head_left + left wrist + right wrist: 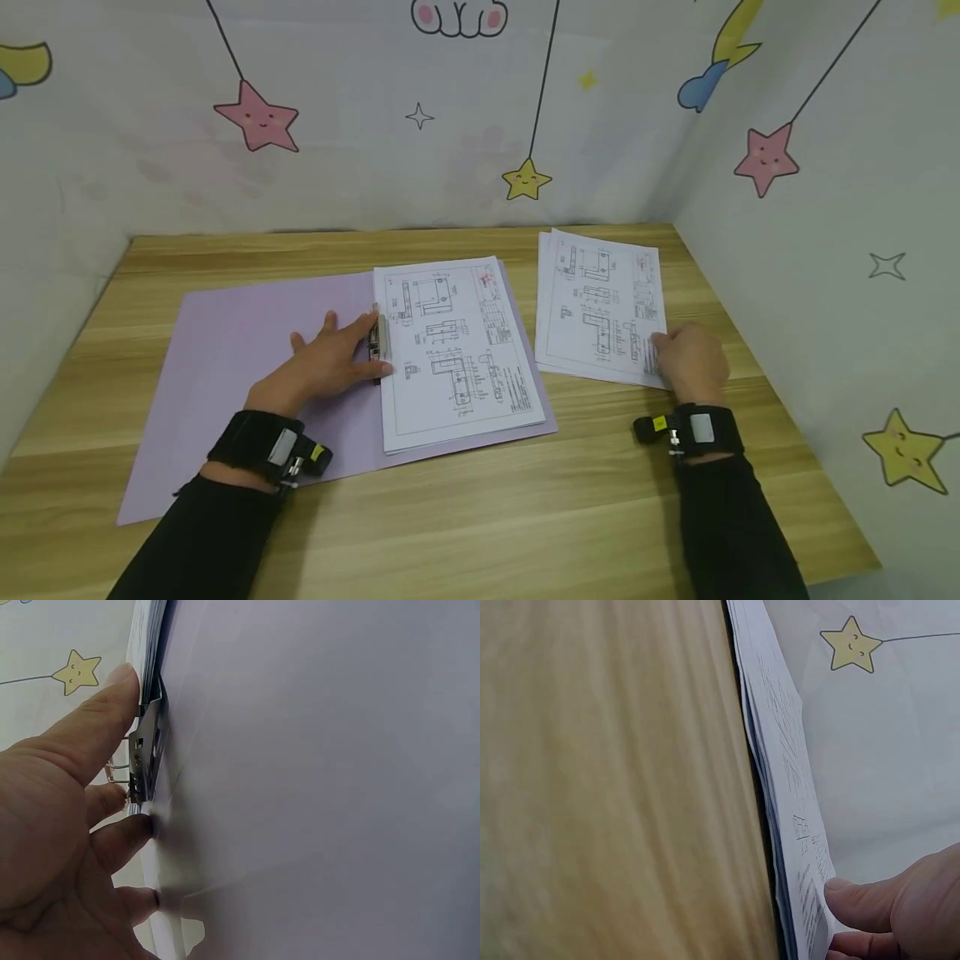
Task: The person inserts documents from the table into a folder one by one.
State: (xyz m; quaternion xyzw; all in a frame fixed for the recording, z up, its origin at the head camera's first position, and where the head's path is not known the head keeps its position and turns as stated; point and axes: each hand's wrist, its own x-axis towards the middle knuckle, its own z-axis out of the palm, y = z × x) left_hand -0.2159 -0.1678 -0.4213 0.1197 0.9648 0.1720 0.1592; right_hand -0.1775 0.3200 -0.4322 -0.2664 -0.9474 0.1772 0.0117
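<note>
A lilac folder (pixel 247 358) lies spread on the table, a metal clip (pixel 377 342) at its spine. Under the clip sits a stack of printed technical drawings (pixel 465 400). My left hand (pixel 322 367) rests over the spine with fingers spread, the thumb on the stack's left edge beside the clip. The left wrist view shows the thumb near the clip (pixel 146 750) and the other fingertips touching the folder. To the right lies a second stack of drawing sheets (pixel 600 308). My right hand (pixel 693 358) pinches its lower right corner, thumb on top, as the right wrist view shows.
The wood-grain table (pixel 487 517) shows bare in front of the folder and between the two stacks. A white wall covering with cartoon stars (pixel 255 121) rises behind the table and along its right side.
</note>
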